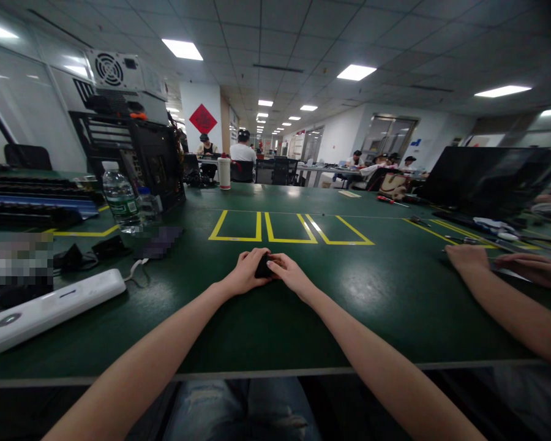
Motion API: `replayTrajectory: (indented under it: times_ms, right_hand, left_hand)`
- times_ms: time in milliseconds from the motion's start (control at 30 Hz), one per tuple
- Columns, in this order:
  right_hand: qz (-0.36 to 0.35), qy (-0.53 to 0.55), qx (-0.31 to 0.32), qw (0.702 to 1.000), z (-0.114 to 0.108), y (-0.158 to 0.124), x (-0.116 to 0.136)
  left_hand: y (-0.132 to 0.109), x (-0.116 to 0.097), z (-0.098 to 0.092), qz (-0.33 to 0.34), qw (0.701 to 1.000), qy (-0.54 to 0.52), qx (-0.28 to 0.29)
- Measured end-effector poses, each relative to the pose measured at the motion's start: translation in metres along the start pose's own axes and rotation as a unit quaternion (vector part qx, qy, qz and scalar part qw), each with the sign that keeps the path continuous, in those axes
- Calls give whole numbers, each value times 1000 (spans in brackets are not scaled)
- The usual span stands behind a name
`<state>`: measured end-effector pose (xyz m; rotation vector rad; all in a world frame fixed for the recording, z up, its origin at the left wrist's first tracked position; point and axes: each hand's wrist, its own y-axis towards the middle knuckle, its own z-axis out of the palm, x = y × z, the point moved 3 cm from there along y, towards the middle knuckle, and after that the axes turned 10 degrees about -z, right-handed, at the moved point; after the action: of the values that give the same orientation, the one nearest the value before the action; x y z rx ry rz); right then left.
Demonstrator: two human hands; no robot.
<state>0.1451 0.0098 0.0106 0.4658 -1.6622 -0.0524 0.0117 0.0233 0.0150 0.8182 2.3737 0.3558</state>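
Both my hands meet over the green tabletop [202, 343], around a small black object [262, 267] whose kind I cannot make out. My left hand [248, 271] is closed on its left side, thumb toward me. From the right, the fingers of my right hand [288, 274] press against the same object. Most of it is hidden by my fingers. Just beyond my hands, yellow tape outlines [291, 241] mark several open-topped shapes on the table.
At left lie a white power strip [55, 312], a water bottle [119, 199] and a computer case [153, 156]. A white cup [224, 171] stands farther back. A co-worker's hands [469, 260] work at right, near a dark monitor [491, 177]. Other people sit in the background.
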Motion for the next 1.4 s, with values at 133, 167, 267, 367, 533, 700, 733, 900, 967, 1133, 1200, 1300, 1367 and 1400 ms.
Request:
replayTrajectory:
  times_ms: [133, 167, 267, 367, 533, 700, 733, 900, 967, 1133, 1200, 1300, 1367, 1400]
  right_hand:
    - [-10, 10, 20, 1000, 1, -1, 4]
    - [-12, 14, 23, 1000, 1, -2, 6]
    - [-14, 17, 21, 1000, 1, -3, 10]
    - [-14, 18, 14, 1000, 2, -3, 10]
    - [-20, 17, 4, 1000, 2, 0, 4]
    - [8, 16, -12, 1000, 1, -1, 1]
    - [12, 17, -13, 1000, 0, -1, 0]
    - [-23, 23, 13, 999, -2, 0, -1]
    - [-39, 28, 16, 999, -2, 0, 1]
    - [-52, 9, 2, 999, -3, -1, 4]
    - [-59, 9, 0, 998, -3, 0, 4]
    - [-46, 16, -2, 999, -3, 1, 0]
    - [-25, 23, -6, 999, -3, 2, -3]
    - [-14, 27, -8, 999, -3, 3, -5]
  left_hand:
    - [0, -1, -1, -3, 1000, 0, -1]
    - [0, -1, -1, -3, 1000, 0, -1]
    - [-1, -2, -2, 2, 1000, -1, 4]
    - [-1, -2, -2, 4, 1000, 0, 3]
    - [0, -2, -1, -5, 1000, 0, -1]
    - [-1, -2, -2, 0, 1000, -4, 2]
    - [-1, -2, -2, 0, 1000, -4, 2]
    - [-1, -1, -2, 1, 1000, -4, 6]
    - [-1, -2, -2, 1, 1000, -4, 6]
    - [-1, -3, -3, 0, 1000, -2, 8]
    - [-2, -3, -3, 1, 1000, -2, 7]
    - [-1, -2, -3, 6, 1000, -3, 8]
    - [-1, -1, -1, 7, 1000, -3, 5]
    - [0, 0, -1, 6, 1000, -2, 3]
